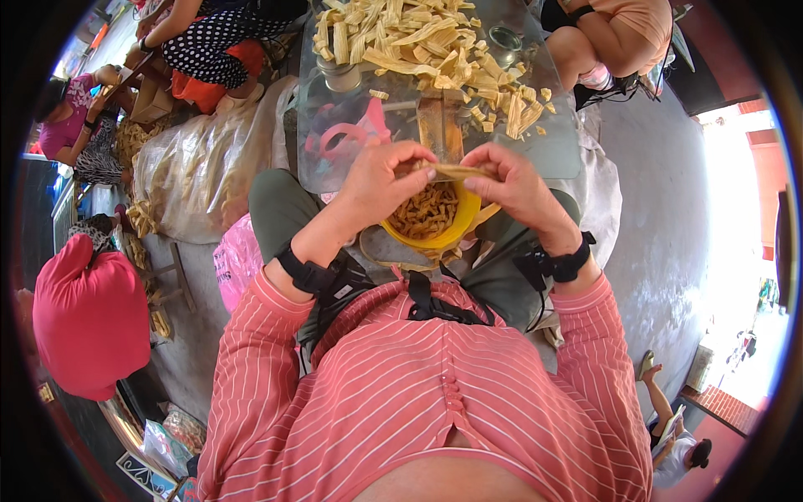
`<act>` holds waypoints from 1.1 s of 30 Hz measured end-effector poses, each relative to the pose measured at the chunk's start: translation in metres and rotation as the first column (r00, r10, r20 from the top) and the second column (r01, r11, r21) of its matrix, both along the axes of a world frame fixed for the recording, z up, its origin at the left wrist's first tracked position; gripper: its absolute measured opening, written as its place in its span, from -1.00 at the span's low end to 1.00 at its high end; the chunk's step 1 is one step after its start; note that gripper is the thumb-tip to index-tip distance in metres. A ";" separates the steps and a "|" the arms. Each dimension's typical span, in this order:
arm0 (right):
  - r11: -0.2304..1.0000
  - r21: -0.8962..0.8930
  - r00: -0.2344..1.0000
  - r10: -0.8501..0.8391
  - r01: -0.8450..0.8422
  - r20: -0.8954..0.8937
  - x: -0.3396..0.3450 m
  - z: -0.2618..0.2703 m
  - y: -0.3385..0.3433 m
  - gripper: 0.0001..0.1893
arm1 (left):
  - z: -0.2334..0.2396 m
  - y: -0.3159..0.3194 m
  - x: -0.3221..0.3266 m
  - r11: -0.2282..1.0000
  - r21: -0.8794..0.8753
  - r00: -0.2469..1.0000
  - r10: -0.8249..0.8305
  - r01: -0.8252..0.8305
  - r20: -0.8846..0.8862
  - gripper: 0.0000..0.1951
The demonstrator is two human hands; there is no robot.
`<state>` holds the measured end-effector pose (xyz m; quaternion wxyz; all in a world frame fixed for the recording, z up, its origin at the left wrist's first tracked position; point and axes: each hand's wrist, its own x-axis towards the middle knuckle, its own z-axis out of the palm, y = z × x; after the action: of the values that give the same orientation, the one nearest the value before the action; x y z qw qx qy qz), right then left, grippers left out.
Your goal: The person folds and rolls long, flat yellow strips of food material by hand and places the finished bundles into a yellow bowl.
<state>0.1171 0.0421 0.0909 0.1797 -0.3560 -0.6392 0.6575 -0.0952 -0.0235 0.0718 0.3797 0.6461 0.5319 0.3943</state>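
Observation:
Between both hands a pale yellow dried plant strip (461,171) is stretched sideways. My left hand (390,179) pinches its left end and my right hand (509,182) grips its right end; some fingertips are hidden behind it. Directly below is a yellow bucket (465,216) between my knees, holding many small brown folded pieces (426,216). Just beyond the hands, a wooden block (440,122) lies on the glass tabletop (552,150). A heap of flat yellowish dried strips (420,37) covers the far part of the tabletop.
A pink plastic object (357,132) shows at the tabletop's left, near a lidded round container (339,74). A glass jar (505,41) stands right. Plastic-covered bundles (201,169) and a pink bag (237,260) lie left. Several people sit around; one person (618,37) is close by the table's right side.

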 end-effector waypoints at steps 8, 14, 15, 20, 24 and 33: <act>0.964 0.263 0.993 -0.076 0.049 0.092 -0.009 -0.036 0.050 -0.83 | -0.031 0.042 0.002 0.973 -0.113 0.975 0.212 -0.203 0.070 -0.80; 0.967 0.186 0.984 -0.179 0.176 0.000 -0.019 -0.052 0.061 -0.84 | -0.034 0.053 -0.001 0.960 -0.129 0.965 0.258 -0.250 0.045 -0.79; 0.941 0.316 0.982 -0.162 0.126 0.092 -0.020 -0.057 0.062 -0.84 | -0.037 0.054 -0.002 0.959 -0.132 0.965 0.258 -0.251 0.044 -0.79; 0.839 0.517 0.927 -0.313 0.169 0.205 0.006 -0.064 0.055 -0.87 | -0.044 0.040 -0.015 0.933 -0.163 0.941 0.334 -0.321 0.061 -0.77; 0.952 -0.108 0.953 -0.294 0.285 -0.078 0.020 -0.046 0.036 -0.85 | -0.028 0.003 -0.015 0.893 -0.435 0.910 0.272 -0.117 0.314 -0.73; 0.966 -0.187 0.967 -0.208 0.180 -0.146 0.031 -0.017 -0.012 -0.80 | -0.058 -0.047 0.017 0.742 -0.660 0.556 0.499 0.121 0.664 -0.60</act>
<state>0.1477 0.0306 0.0741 0.2641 -0.3757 -0.5248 0.7167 -0.0784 -0.0702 0.0135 0.7258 0.1551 0.4687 0.4791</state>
